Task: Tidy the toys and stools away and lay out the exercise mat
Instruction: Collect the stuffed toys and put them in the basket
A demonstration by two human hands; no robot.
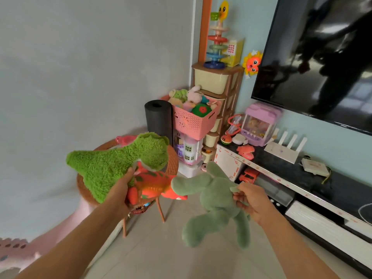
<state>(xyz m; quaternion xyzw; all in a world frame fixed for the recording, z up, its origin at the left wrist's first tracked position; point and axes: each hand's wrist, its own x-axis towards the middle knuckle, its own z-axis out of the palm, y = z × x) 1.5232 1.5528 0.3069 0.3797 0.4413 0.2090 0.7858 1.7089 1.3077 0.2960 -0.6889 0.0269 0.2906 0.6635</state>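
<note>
My left hand grips a shaggy bright green plush dinosaur and, under it, an orange toy dinosaur. My right hand holds a pale green plush rabbit that dangles over the floor. Behind the left hand stands a brown woven stool on thin legs. A rolled black exercise mat stands upright in the corner. Next to the mat a pink perforated basket is full of plush toys.
A brown drawer tower with a stacking toy on top stands behind the basket. A toy house sits under the basket. The TV bench at right carries small toys and a router below a wall television. Pink foam edging lies lower left.
</note>
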